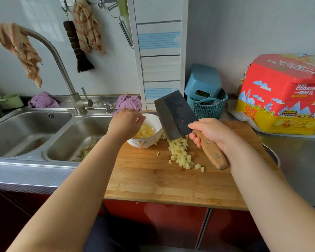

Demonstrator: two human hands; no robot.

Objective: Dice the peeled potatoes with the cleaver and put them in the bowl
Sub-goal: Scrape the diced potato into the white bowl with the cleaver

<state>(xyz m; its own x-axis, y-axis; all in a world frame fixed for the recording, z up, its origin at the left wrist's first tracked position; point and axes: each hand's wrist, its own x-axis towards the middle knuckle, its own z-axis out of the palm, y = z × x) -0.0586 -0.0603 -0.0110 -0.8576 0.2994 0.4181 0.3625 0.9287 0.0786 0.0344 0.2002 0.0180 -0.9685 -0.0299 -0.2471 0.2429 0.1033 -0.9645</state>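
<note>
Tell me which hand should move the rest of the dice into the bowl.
Probably the left hand: it hangs free over the bowl. The right hand grips the cleaver, raised above the dice on the board.

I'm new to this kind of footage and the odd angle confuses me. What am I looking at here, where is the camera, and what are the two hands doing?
There is no machine here: a person is cooking, and one wide-angle camera worn on their head looks forward and down, so you see their own two arms.

The right hand grips the wooden handle of a cleaver, raised with its blade tilted above the cutting board. The left hand reaches over a white bowl at the board's far left corner; whether its fingers hold anything cannot be seen. The bowl already contains potato cubes. More diced potato lies in a pile on the board, not yet moved.

To the left is a double sink; at the right stands a red and yellow cookie tin.
</note>
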